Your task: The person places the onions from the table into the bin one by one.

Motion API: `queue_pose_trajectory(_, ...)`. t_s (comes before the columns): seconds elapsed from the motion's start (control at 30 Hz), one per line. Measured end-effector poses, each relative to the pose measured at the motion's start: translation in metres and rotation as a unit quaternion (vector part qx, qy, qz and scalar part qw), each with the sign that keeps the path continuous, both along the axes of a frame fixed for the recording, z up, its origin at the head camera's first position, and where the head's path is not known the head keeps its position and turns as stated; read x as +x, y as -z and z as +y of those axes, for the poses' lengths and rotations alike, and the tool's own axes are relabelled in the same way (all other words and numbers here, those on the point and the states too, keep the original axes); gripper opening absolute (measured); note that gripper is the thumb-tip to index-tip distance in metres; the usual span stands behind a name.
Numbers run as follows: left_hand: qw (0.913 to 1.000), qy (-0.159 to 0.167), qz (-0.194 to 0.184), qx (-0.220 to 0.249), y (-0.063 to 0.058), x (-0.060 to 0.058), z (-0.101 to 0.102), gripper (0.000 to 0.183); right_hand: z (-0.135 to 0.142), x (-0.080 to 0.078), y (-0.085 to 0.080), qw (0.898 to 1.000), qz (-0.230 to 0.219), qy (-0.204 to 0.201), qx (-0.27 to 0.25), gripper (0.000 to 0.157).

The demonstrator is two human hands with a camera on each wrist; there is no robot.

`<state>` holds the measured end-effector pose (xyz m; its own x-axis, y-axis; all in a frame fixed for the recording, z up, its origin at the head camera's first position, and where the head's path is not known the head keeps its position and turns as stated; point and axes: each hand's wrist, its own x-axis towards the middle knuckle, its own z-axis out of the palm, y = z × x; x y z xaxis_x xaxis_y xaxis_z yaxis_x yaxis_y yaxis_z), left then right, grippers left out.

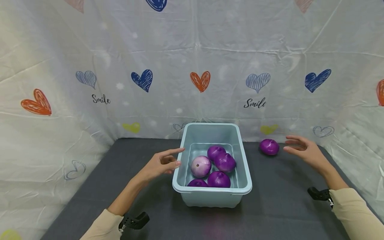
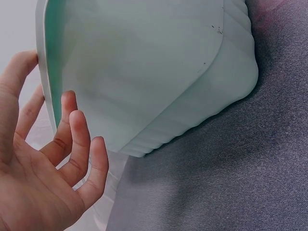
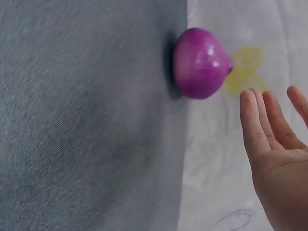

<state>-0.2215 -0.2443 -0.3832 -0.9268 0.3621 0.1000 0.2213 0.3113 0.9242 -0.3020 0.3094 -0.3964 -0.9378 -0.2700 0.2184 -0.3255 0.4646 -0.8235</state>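
A pale blue plastic bin (image 1: pixel 212 196) stands mid-table with several purple onions (image 1: pixel 219 180) inside, one of them paler (image 1: pixel 201 166). At its left side is my left hand (image 1: pixel 160 164), with the index fingertip and thumb right at the rim. The left wrist view shows this hand (image 2: pixel 50 178) beside the bin's outer wall (image 2: pixel 139 62), its other fingers loosely bent. One more purple onion (image 1: pixel 269 147) lies on the table right of the bin, near the back edge. Just right of that onion (image 3: pixel 199 63), my right hand (image 1: pixel 307 154) hovers with fingers extended, holding nothing.
The dark grey cloth-covered table (image 1: pixel 279 206) carries the bin and the loose onion. Behind it hangs a white curtain (image 1: pixel 171 110) printed with hearts and "Smile", meeting the table's back edge close to the onion and bin. More curtain hangs along both sides.
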Motion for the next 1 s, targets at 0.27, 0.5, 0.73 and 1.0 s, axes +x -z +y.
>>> queue_pose_trajectory(0.27,1.0000,-0.005,-0.003,0.002,-0.002,0.001,0.001,0.054,0.002,-0.013,0.017,1.000,-0.011,-0.007,0.003,0.074)
queue_pose_trajectory(0.5,1.0000,-0.005,-0.006,0.006,-0.003,0.002,0.002,0.055,-0.007,-0.033,0.027,0.999,-0.024,-0.009,0.025,0.084)
queue_pose_trajectory(0.73,1.0000,-0.005,-0.002,0.003,-0.004,0.002,0.003,0.055,-0.015,-0.047,0.033,0.999,-0.029,-0.016,0.033,0.087)
queue_pose_trajectory(1.0,1.0000,-0.004,-0.004,0.008,-0.003,0.003,0.002,0.054,-0.023,-0.060,0.042,0.999,-0.030,-0.023,0.031,0.088)
